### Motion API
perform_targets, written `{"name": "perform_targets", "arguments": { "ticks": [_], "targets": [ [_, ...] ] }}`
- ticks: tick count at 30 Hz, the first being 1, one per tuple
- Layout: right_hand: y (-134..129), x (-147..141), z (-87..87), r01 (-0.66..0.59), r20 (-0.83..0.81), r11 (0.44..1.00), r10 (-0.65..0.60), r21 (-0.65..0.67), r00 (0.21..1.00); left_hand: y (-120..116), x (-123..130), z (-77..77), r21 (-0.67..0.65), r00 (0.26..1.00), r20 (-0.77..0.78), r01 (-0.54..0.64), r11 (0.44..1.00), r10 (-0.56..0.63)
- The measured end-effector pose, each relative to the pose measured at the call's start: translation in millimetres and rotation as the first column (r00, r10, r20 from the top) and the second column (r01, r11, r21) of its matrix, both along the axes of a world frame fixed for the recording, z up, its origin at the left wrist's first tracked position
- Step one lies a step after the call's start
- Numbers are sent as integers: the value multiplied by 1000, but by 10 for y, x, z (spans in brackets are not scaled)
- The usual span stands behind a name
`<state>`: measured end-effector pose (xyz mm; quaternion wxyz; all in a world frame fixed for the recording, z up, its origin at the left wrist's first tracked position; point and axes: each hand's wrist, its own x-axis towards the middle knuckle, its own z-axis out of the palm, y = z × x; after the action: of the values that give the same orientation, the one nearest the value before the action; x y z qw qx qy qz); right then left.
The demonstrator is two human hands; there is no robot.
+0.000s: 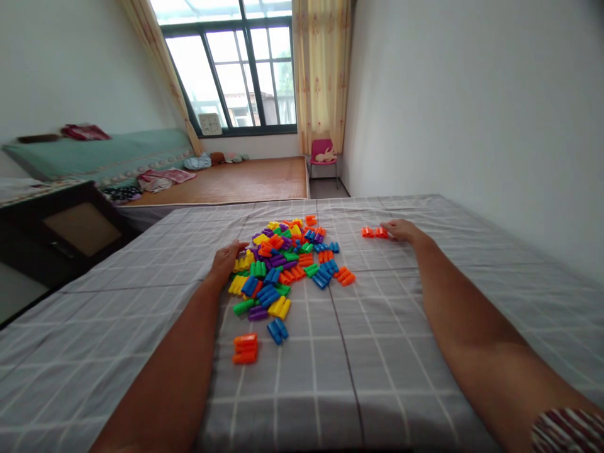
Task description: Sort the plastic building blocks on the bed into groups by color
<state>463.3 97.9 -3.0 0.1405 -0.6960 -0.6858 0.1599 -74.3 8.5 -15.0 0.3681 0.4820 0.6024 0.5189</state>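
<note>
A heap of plastic connecting blocks (282,259) in orange, blue, yellow, green and purple lies on the grey checked cloth (387,365). At its left edge is my left hand (228,259), fingers stretched towards the heap beside a yellow block (244,261); whether it touches any block I cannot tell. To the right of the heap, my right hand (400,230) has its fingertips closed on an orange block (381,233). Another orange block (367,232) lies just left of that one, in line with it. Nearer to me are a blue block (277,331) and an orange block (245,348).
Beyond the cloth stands a bed with a brown mat (245,179), some clothes (163,179) on its left side. A pink chair (323,151) holds a soft toy near the curtain (322,75). A dark cabinet (70,233) is at left; a white wall (472,107) runs along the right.
</note>
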Motion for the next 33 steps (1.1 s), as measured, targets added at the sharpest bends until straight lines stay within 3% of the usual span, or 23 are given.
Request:
{"name": "perform_targets", "arguments": {
  "ticks": [3, 11, 26, 29, 33],
  "targets": [
    [8, 25, -2, 29, -4, 1000, -29, 11, 1000, -20, 12, 18, 0, 1000, -6, 2, 1000, -2],
    [-23, -131, -160, -164, 12, 977, 164, 136, 986, -35, 18, 38, 18, 999, -47, -6, 1000, 7],
    [-20, -114, -177, -93, -176, 987, 115, 133, 978, -56, 38, 71, 18, 998, -60, -5, 1000, 7],
    [-57, -168, -108, -50, -158, 989, 72, 142, 985, -54, 40, 76, 5, 997, -75, -9, 1000, 9],
    [-126, -350, 202, -38, -55, 973, 52, 228, 997, -36, 31, 55, 1, 996, -86, -10, 1000, 10]
  ]
}}
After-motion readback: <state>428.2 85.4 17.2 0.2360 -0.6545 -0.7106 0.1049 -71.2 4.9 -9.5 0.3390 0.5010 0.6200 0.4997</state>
